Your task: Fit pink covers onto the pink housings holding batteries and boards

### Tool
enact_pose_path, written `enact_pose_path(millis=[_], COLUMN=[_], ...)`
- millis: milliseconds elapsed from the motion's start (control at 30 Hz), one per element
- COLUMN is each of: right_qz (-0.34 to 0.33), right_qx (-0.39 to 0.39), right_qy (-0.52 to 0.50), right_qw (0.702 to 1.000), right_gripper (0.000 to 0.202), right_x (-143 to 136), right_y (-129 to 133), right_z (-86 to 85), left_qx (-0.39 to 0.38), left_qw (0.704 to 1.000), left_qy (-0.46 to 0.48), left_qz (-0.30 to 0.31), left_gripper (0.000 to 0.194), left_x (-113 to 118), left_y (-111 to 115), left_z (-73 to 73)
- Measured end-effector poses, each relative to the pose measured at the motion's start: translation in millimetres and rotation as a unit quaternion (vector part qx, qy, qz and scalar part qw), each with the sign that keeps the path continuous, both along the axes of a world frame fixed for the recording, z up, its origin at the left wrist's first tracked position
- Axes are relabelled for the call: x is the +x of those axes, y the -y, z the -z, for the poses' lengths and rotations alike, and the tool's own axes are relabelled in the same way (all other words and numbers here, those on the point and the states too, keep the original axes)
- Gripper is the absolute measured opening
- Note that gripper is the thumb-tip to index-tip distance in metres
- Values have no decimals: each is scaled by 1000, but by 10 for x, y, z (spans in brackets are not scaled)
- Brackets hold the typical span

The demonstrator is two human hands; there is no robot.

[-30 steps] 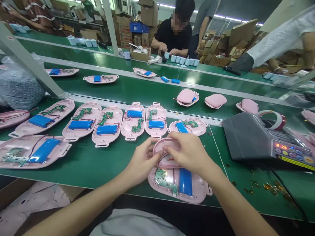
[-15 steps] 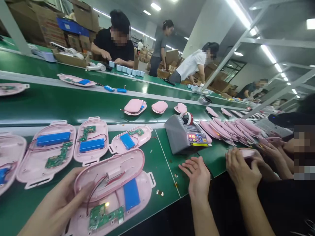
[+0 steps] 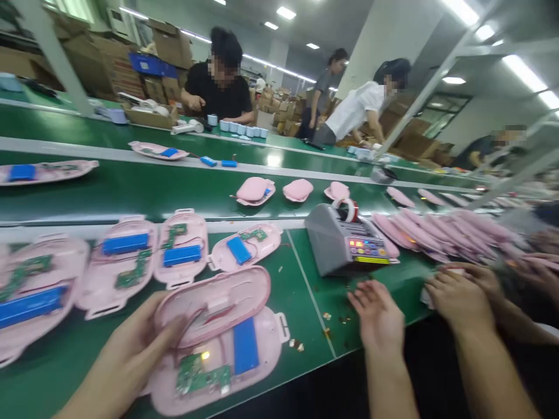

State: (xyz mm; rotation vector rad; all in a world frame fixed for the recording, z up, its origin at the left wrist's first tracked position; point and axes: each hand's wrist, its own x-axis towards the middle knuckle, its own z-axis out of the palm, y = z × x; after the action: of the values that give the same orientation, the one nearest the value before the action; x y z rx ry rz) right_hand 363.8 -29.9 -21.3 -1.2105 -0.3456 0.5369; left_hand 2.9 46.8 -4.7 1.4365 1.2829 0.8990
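Pink cover [image 3: 238,297], pinched in our left hand [image 3: 135,343], tilts over shell [image 3: 267,337] right of hand; board [image 3: 196,373] and battery [image 3: 245,347] lie inside; cover, we judge, not yet closed. Our right hand [image 3: 379,317], empty, hangs open near grey machine [image 3: 329,247].

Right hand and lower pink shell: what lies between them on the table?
The head view shows small shiny scraps and a white line on the green table between the right hand and the shell.

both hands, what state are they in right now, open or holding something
Left hand: closed on the edge of the upper pink shell.
Right hand: open, nothing visible in it.
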Motion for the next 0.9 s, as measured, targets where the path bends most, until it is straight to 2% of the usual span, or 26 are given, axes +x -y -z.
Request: enact_pose_path(millis=[67, 100, 133, 167, 233, 267, 333, 400, 433, 500, 567, 700, 767, 900], right_qz=[-16, -51, -110, -185, -343, -401, -479, -536, -556, -569, -559, -528, -523, -569], right_qx=[2, 4, 7, 12, 24, 30, 30, 0, -21, -54, -59, -33, -35, -53], right_qy=[48, 112, 197, 291, 454, 511, 595, 648, 665, 691, 716, 755, 760, 720], right_qw=[999, 992, 974, 939, 822, 760, 644, 540, 497, 442, 414, 388, 384, 394], right_gripper=[35, 29, 23, 18, 22, 23, 23, 24, 25, 26, 27, 28, 28, 26], right_x=[-175, -300, -448, -614, -972, -1146, -1440, -1629, -1687, -1747, -1772, -1807, -1819, -1806], right_y=[79, 78, 43, -23, -240, -377, -661, -890, -968, -1053, -1070, -1049, -1044, -1042], right_z=[-77, -144, -230, -333, -558, -660, -804, -856, -858, -841, -822, -825, -847, -897], left_qx=[-8, -17, -24, -33, -49, -60, -86, -109, -115, -121, -122, -106, -101, -94], left_qw=[999, 996, 994, 990, 983, 979, 968, 960, 957, 956, 956, 956, 958, 961], left_qy=[41, 68, 93, 117, 157, 177, 213, 238, 244, 247, 249, 253, 247, 240], left_qz=[31, 49, 60, 69, 79, 85, 97, 104, 103, 101, 101, 104, 103, 100], left_gripper=[34, 34, 33, 32, 29, 29, 33, 37, 39, 41, 40, 34, 32, 29], left_x=[6, 3, -2, -8, -16, -16, -12, -6, -5, -8, -14, -19, -14, -9], left_y=[-1, -9, -18, -26, -31, -27, -16, -9, -8, -9, -7, 15, 24, 24], left_z=[-63, -73, -70, -60, -31, -19, -5, -6, -9, -15, -15, 9, 27, 51])
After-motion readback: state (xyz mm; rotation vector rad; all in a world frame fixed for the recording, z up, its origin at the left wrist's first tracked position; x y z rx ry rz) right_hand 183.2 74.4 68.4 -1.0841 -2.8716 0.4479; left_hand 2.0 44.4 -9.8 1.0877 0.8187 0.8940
